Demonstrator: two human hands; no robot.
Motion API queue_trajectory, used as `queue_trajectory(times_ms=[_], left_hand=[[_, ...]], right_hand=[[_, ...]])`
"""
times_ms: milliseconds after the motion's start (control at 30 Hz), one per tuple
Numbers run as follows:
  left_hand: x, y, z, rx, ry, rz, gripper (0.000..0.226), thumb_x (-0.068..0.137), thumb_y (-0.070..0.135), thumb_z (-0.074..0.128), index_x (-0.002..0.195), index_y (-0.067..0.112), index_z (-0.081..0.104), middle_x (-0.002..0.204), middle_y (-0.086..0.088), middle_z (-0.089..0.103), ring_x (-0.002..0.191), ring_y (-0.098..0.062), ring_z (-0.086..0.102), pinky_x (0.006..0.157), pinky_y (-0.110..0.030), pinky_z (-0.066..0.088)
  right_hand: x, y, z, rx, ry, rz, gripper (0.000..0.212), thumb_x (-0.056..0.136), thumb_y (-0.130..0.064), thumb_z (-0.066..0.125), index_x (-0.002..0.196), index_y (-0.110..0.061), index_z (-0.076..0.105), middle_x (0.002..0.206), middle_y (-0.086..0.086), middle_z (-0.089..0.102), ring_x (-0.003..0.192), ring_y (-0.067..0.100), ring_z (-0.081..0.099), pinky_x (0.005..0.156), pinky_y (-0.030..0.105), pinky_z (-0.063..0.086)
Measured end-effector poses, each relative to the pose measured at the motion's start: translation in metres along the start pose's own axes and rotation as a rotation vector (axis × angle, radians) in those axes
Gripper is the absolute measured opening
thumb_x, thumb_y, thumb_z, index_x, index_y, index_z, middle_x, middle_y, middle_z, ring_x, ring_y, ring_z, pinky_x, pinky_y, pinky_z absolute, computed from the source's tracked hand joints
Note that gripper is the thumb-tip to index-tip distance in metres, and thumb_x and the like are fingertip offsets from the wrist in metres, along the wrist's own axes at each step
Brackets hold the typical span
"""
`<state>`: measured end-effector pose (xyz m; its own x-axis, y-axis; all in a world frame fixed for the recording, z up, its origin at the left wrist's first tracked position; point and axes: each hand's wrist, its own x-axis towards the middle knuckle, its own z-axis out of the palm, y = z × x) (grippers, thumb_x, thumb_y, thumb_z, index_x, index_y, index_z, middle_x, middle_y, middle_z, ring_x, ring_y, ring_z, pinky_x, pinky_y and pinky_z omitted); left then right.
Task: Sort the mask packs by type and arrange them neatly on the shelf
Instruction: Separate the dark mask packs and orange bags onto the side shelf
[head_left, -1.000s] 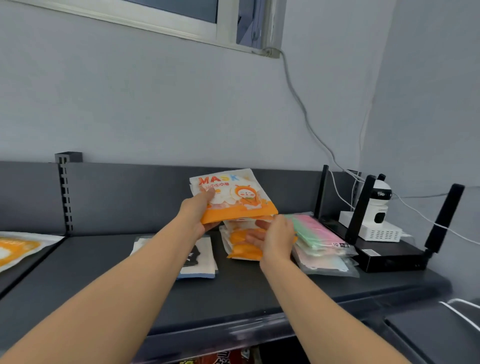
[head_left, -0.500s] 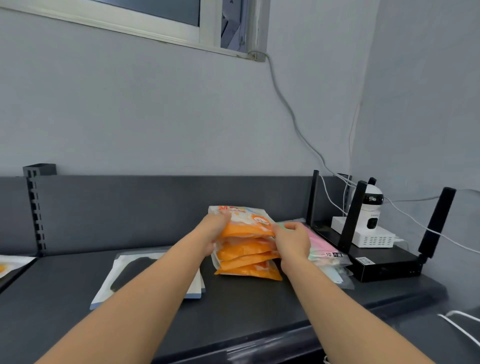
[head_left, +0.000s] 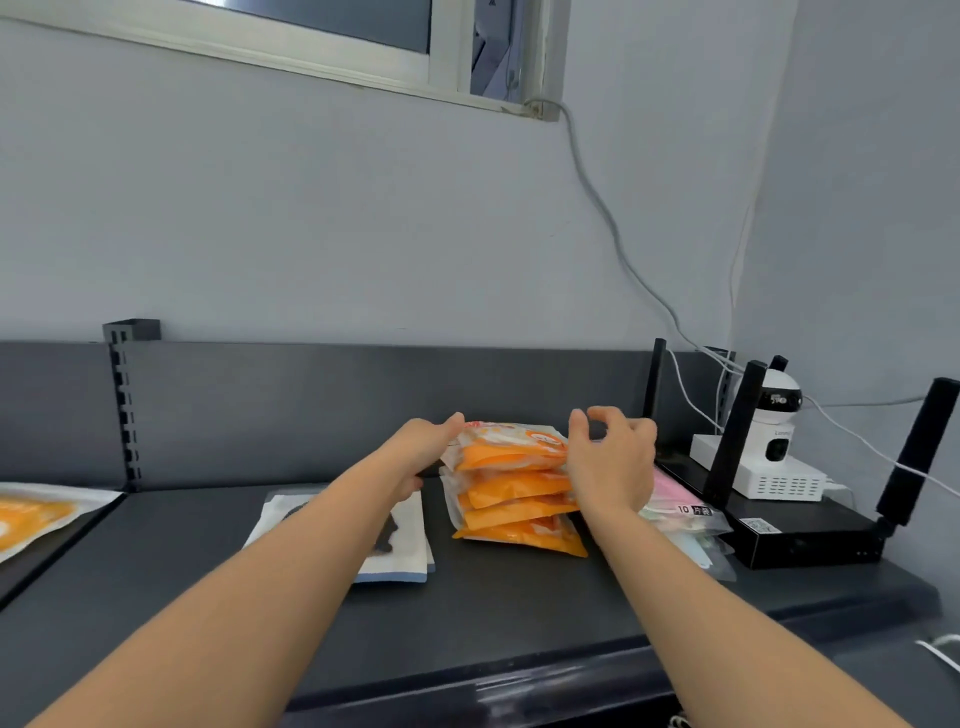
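Hands flank a stack of orange mask packs (head_left: 511, 488) sitting near the middle of a dark shelf (head_left: 519, 613). The left hand (head_left: 426, 447) lies against the stack's left edge, its fingers nearly straight and touching the top pack; it holds nothing. The right hand (head_left: 610, 457) is at the stack's right side, fingers loosely curled and thumb raised, gripping nothing. Whether its palm touches the packs cannot be told.

The orange packs overlap in steps, each lower one poking out nearer the viewer. Just beside them on the right, partly hidden by the right hand, lie pink and green packs (head_left: 680, 512). On the left, under the left forearm, lie white packs (head_left: 400, 551) showing a black mask. One more orange pack (head_left: 36, 514) rests well apart on the next shelf section, far left. A black router (head_left: 795, 530) fills the right corner.

The step in hand looks like squaring up the orange pile. The next move probably calls for a light, even squeeze from both sides — the glossy packs could slide — and a nudge back from the front edge.
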<state>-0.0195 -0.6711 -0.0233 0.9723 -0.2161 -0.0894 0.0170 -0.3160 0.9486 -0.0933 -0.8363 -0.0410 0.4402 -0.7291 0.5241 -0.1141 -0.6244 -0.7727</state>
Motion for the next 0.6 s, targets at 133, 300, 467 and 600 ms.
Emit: queue_trajectory(times_ms=[133, 300, 467, 600], left_hand=[[-0.015, -0.009, -0.027, 0.091, 0.060, 0.003, 0.058, 0.100, 0.043, 0.043, 0.147, 0.010, 0.034, 0.150, -0.011, 0.040, 0.137, -0.028, 0.038, 0.109, -0.043, 0.038], [-0.041, -0.033, -0.082, 0.222, 0.113, 0.012, 0.038, 0.102, 0.034, 0.039, 0.128, 0.010, 0.053, 0.128, -0.008, 0.054, 0.120, -0.027, 0.050, 0.092, -0.036, 0.044], [-0.071, -0.065, -0.156, 0.390, 0.278, -0.010, 0.028, 0.100, 0.033, 0.042, 0.084, 0.012, 0.051, 0.080, -0.007, 0.046, 0.071, -0.023, 0.042, 0.070, -0.031, 0.041], [-0.104, -0.088, -0.217, 0.529, 0.351, -0.044, 0.036, 0.099, 0.026, 0.046, 0.108, -0.004, 0.063, 0.104, -0.028, 0.058, 0.068, -0.037, 0.060, 0.059, -0.030, 0.045]], right_hand=[[-0.017, -0.024, 0.008, 0.007, -0.076, -0.197, 0.020, 0.093, -0.030, 0.056, 0.110, -0.024, 0.065, 0.111, -0.001, 0.052, 0.103, 0.018, 0.055, 0.068, 0.027, 0.039], [-0.054, -0.064, 0.034, 0.028, -0.281, -0.363, 0.026, 0.094, -0.028, 0.055, 0.119, -0.022, 0.061, 0.104, -0.001, 0.062, 0.104, 0.018, 0.054, 0.070, 0.028, 0.037], [-0.105, -0.103, 0.065, 0.056, -0.600, -0.362, 0.030, 0.094, -0.031, 0.055, 0.121, -0.021, 0.058, 0.106, -0.003, 0.065, 0.100, 0.018, 0.060, 0.078, 0.032, 0.048], [-0.147, -0.139, 0.090, -0.006, -0.779, -0.424, 0.023, 0.092, -0.031, 0.058, 0.114, -0.024, 0.063, 0.111, -0.006, 0.065, 0.102, 0.016, 0.060, 0.080, 0.031, 0.048]])
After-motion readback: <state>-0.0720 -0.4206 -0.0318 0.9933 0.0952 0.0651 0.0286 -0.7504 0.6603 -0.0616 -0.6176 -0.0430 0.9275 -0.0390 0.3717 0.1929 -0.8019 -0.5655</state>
